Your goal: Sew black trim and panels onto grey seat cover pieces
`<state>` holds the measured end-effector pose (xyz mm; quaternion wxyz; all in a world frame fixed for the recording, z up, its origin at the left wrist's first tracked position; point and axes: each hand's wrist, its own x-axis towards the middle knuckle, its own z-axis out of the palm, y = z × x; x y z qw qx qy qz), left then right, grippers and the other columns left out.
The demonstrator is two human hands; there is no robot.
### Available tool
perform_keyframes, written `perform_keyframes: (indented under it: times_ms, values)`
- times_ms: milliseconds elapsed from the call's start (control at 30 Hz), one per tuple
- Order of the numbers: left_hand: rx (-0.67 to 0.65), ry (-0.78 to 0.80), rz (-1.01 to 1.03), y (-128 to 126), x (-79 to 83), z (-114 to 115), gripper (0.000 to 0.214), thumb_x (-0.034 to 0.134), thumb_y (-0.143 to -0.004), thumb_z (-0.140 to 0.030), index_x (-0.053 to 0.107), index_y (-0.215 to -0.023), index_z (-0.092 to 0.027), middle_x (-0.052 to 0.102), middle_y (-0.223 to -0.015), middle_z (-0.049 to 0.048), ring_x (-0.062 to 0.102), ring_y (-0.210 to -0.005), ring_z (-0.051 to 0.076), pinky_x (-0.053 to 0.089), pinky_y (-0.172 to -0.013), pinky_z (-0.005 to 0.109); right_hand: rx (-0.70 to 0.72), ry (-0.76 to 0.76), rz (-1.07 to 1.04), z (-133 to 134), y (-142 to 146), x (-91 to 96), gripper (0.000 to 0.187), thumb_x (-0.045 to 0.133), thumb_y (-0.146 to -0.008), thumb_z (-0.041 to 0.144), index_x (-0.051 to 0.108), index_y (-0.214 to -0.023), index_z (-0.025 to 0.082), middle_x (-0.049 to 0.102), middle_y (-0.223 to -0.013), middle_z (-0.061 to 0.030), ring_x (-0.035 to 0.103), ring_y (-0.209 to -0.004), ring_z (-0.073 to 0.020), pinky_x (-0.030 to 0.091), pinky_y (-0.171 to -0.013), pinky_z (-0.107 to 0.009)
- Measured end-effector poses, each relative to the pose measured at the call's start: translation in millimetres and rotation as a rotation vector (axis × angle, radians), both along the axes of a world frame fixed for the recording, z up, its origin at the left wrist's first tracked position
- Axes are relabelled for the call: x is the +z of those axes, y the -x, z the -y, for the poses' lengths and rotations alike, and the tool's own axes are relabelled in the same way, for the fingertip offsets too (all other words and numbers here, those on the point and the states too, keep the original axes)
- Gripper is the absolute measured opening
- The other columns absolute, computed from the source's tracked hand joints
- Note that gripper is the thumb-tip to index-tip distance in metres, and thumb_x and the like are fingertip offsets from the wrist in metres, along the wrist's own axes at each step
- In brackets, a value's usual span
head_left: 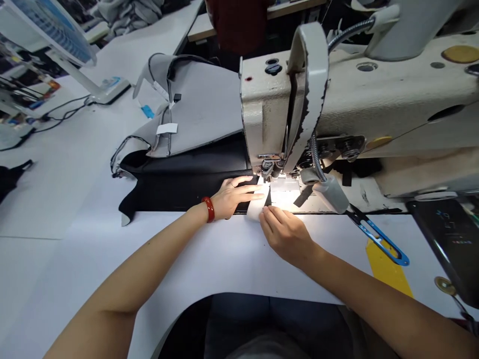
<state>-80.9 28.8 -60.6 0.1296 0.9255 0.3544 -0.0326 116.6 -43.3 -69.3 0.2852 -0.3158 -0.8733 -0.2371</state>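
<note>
A cream sewing machine (355,94) fills the upper right, its presser foot (270,169) lit from below. My left hand (234,195), with a red bangle at the wrist, lies flat with fingers stretched on black fabric (179,182), fingertips touching a small white label (258,205) just before the foot. My right hand (286,234) has its fingers curled together and pinches the label's near edge. Grey fabric (202,107) with a white tag is piled behind the black piece.
Blue-handled thread snips (377,237) lie right of the needle on a yellow patch. A dark phone (451,239) sits at the far right. A white fan base (108,89) and cables stand at the back left of the white table (67,199).
</note>
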Motion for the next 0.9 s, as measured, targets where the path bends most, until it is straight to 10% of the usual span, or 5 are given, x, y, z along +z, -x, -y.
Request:
perform_keyframes:
  times_ms: [900]
  values:
    - [0.158, -0.097, -0.021, -9, -2.4, -33, 0.062, 0.034, -0.078, 0.001, 0.053, -0.124, -0.036, 0.062, -0.110, 0.0041, 0.039, -0.119, 0.026, 0.030, -0.096, 0.045, -0.118, 0.158, 0.058, -47, -22, -22.3, 0.033, 0.033, -0.085, 0.001, 0.061, -0.078, 0.017, 0.054, -0.069, -0.0039, 0.042, -0.066, -0.0156, 0.033, -0.060, -0.028]
